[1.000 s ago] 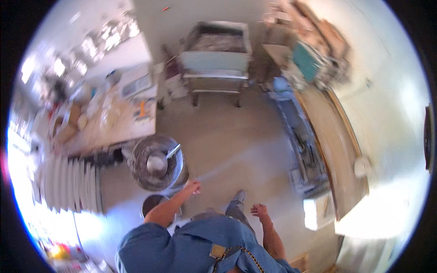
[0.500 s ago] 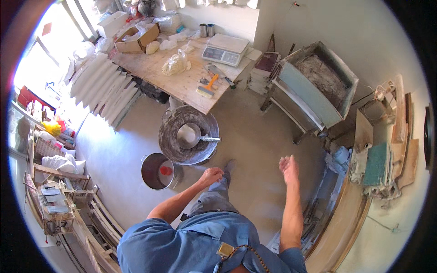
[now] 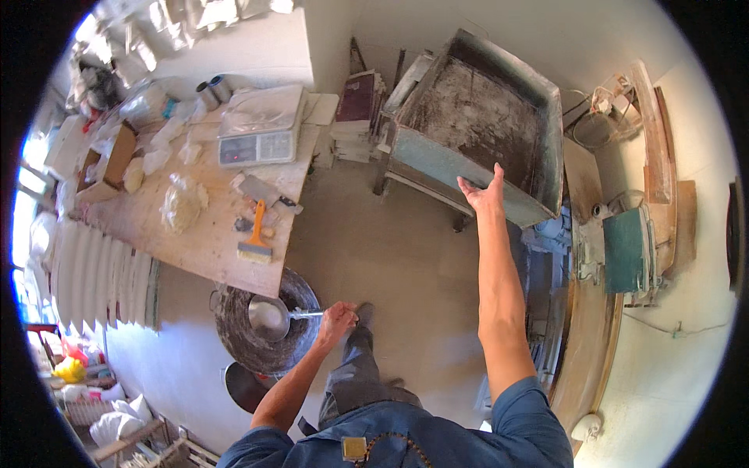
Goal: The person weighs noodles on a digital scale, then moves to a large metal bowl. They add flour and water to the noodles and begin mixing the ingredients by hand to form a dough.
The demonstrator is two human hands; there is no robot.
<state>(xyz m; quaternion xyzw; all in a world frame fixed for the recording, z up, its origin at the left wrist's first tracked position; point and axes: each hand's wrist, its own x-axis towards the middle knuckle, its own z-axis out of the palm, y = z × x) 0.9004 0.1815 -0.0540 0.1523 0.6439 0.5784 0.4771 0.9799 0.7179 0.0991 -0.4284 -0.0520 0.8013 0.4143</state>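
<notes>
At the left, the bench (image 3: 211, 243) bears a bag (image 3: 183, 204), a brush (image 3: 258, 222) and a scale (image 3: 261, 125); below its near corner sits the basin (image 3: 236, 337), with the ladle (image 3: 269, 320) lying in it, bowl to the left, handle (image 3: 304, 315) pointing right; a bucket (image 3: 243, 386) shows just beside the basin, partly hidden; next comes the left hand (image 3: 339, 321), at the handle's end; farther right stands the tub (image 3: 425, 158), with the right hand (image 3: 486, 195) in front of its near wall.

The step in hand looks like placing the hands, left at the ladle, right at the tub; the next move seems to call for a sure hold on the handle and a settled contact on the tub's wall.

The left arm (image 3: 298, 384) is bent, its hand low, fingers curled inward; whether they are clamped on the handle or merely overlap it in this view, I cannot tell; the right arm (image 3: 503, 304) is nearly straight, held well out, thumb and fingers spread apart with nothing between them; whether they touch the tub, I cannot tell either.
</notes>
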